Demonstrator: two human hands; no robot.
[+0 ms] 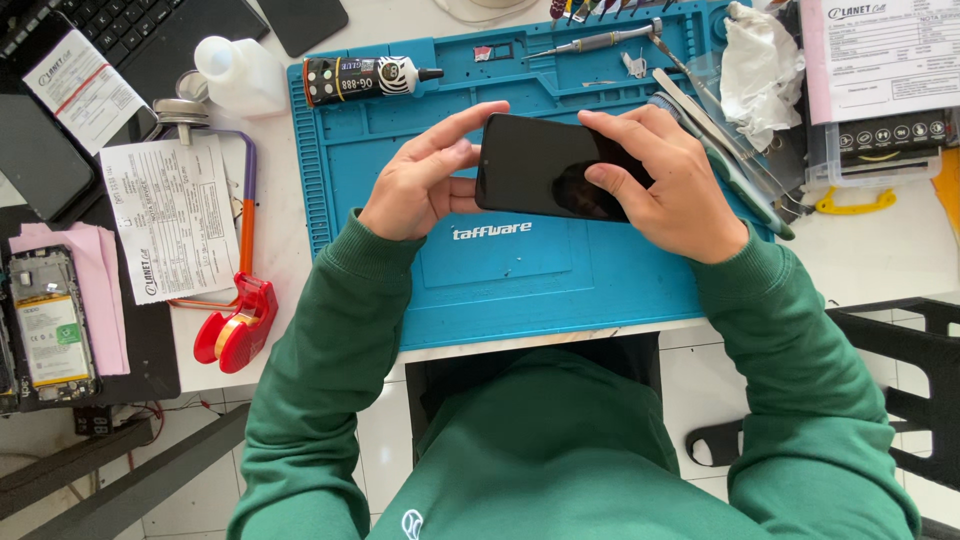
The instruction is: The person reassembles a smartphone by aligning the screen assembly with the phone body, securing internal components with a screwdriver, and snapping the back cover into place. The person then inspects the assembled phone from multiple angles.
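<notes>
head view: a flat black glossy smartphone (548, 166) is held just above the middle of the blue ribbed silicone repair mat (520, 280), screen up. the left hand (420, 180) clamps its left edge, forefinger stretched along the far edge; the right hand (665, 185) wraps the right end, thumb pressing on the glass. to do this pressing well, i judge the thumb should bear down evenly along the rim while the other hand steadies the body, so the smooth glass seats without flexing

far left on the mat lies a black glue tube with a thin nozzle (368, 78); a slim metal screwdriver (600, 42) lies at the far edge, and crumpled white tissue (760, 70) at the far right. left of the mat, a red plastic tape dispenser (235, 325) sits near a printed paper slip (172, 215), with an opened phone showing its battery (48, 325) on pink paper further left
</notes>
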